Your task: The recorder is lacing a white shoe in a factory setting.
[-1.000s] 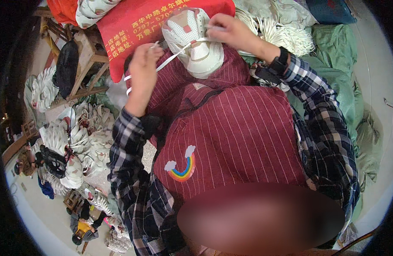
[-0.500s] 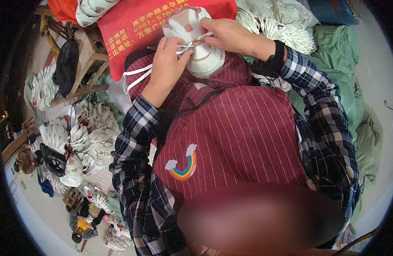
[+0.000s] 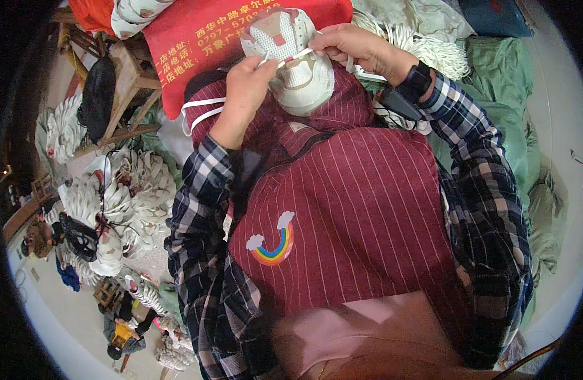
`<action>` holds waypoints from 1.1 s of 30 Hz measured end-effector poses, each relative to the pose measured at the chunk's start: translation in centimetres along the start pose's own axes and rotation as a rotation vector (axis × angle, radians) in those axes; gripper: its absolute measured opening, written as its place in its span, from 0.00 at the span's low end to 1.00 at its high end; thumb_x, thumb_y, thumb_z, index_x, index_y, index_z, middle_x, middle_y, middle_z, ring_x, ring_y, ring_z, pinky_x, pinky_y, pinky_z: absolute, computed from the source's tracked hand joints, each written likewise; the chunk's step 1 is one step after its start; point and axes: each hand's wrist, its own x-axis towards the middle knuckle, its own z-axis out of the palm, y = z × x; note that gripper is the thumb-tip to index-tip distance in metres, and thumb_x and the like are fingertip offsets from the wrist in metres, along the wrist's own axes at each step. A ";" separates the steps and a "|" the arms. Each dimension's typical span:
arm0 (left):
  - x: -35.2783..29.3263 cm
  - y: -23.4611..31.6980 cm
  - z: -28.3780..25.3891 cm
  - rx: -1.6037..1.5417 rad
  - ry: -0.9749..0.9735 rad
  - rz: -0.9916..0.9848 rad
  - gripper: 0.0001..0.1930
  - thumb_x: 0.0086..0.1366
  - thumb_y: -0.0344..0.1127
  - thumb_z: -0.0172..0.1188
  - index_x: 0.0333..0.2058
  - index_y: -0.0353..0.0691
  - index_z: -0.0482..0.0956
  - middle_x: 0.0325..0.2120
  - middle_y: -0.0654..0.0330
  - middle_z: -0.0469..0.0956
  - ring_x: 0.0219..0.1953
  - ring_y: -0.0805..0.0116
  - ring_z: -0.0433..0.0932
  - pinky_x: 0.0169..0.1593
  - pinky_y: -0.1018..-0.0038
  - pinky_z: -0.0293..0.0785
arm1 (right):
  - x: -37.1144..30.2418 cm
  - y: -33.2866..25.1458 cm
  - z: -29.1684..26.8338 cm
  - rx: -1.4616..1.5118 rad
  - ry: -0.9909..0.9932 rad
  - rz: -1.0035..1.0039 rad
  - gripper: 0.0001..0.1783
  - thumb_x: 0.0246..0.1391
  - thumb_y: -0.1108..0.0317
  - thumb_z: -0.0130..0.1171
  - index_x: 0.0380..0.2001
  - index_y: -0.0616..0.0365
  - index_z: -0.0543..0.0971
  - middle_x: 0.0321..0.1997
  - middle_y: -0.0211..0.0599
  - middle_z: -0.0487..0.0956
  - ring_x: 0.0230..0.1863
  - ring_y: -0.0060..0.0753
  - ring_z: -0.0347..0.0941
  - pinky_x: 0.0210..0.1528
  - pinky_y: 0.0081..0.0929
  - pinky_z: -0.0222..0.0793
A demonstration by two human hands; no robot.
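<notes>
A white shoe upper (image 3: 313, 95) with perforated panels lies across my lap on a maroon striped apron (image 3: 355, 209). Over its opening stretches a white shoelace (image 3: 296, 57), pulled nearly straight between my two hands. My left hand (image 3: 248, 85) pinches the lace at the left edge of the upper. At the right edge, my right hand (image 3: 358, 47) grips the lace between thumb and fingers. A loose lace loop (image 3: 203, 113) lies to the left of my left hand, and another white strand hangs below my right hand.
A red printed cloth (image 3: 177, 47) lies beyond my lap. Bundled white laces (image 3: 440, 57) rest on green sacking (image 3: 500, 88) at the right. A wooden stool (image 3: 136, 82) and heaped white uppers (image 3: 124, 196) stand at the left. Another person (image 3: 122, 332) sits at lower left.
My hands have moved apart from the middle of the upper, the right one further right. The lace, bunched at my fingers before, now runs taut across the upper.
</notes>
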 end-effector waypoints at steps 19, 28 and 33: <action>-1.8 -0.2 -1.7 0.219 -0.099 -0.088 0.18 0.71 0.43 0.46 0.34 0.33 0.78 0.22 0.56 0.73 0.26 0.69 0.71 0.34 0.72 0.68 | -0.8 0.2 -1.6 -0.570 0.083 -0.257 0.18 0.66 0.53 0.44 0.37 0.56 0.76 0.26 0.22 0.70 0.29 0.17 0.64 0.33 0.18 0.64; -1.3 -0.3 -1.1 0.323 -0.160 0.031 0.18 0.67 0.42 0.47 0.31 0.32 0.77 0.27 0.50 0.78 0.32 0.60 0.78 0.40 0.67 0.71 | -0.8 0.4 -0.1 -0.657 0.173 -0.402 0.11 0.61 0.64 0.53 0.38 0.61 0.76 0.29 0.26 0.75 0.31 0.18 0.70 0.34 0.20 0.68; -1.2 0.3 -1.0 0.289 -0.191 -0.012 0.17 0.68 0.41 0.50 0.25 0.35 0.77 0.19 0.67 0.72 0.23 0.80 0.67 0.29 0.79 0.64 | -0.7 0.7 -0.1 -0.715 0.192 -0.434 0.09 0.57 0.66 0.57 0.36 0.61 0.77 0.30 0.29 0.78 0.32 0.19 0.72 0.35 0.21 0.69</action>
